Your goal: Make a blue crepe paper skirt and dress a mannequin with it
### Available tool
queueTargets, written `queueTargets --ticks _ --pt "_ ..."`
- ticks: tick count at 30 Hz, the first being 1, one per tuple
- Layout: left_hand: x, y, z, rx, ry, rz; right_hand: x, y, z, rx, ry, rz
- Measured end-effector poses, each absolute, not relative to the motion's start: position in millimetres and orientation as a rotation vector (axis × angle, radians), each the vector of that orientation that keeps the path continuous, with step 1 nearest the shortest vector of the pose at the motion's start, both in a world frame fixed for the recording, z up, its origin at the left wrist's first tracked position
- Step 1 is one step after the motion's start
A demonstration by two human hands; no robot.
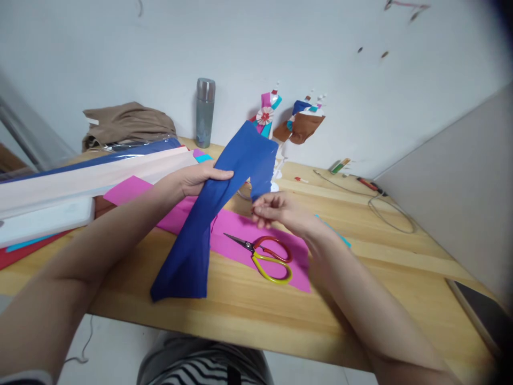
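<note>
A long blue strip (186,254) is folded over at its top and pinched by my left hand (200,177), thumb on the front. Its lower end hangs near the table's front edge. Right of it, my right hand (272,209) has its fingers curled together beside the strip's short folded end; what is between the fingertips is too small to tell. Beneath both hands a pink sheet (230,240) lies across the table. Scissors (249,246) with one red and one yellow handle rest on the pink sheet, blades spread slightly and pointing left.
Behind stand a grey-green bottle (205,115) and decorated figures with a brown wrap (306,125). Long pale rolls (100,174), a white case (52,219) and brown cloth (128,123) lie left. A cable (385,214) and dark flat device (481,315) are on the right.
</note>
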State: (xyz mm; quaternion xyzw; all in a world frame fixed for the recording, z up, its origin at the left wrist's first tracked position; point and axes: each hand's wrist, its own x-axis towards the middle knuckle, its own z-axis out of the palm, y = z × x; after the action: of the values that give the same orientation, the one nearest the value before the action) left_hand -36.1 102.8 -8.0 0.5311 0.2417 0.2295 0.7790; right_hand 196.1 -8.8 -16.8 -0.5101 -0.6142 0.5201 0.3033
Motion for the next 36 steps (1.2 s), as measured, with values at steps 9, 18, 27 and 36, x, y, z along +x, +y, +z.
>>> queueTargets --ticks 9,18,27,36 --pt "-62.0 112.8 15.1 1.368 0.637 0.542 192.9 -28.2 -0.6 -1.891 -2.828 0.739" --pt "-78.5 110.8 32.4 1.527 0.794 0.65 172.2 -41.7 -6.2 -1.953 -2.897 0.456" --pt "-73.8 107.2 30.6 1.555 0.825 0.677 170.2 -43.4 -9.5 -1.855 -2.949 0.399" --pt "-71.6 96.4 48.5 1.84 0.89 0.627 187.4 -41.0 18.3 -1.526 -2.765 0.412"
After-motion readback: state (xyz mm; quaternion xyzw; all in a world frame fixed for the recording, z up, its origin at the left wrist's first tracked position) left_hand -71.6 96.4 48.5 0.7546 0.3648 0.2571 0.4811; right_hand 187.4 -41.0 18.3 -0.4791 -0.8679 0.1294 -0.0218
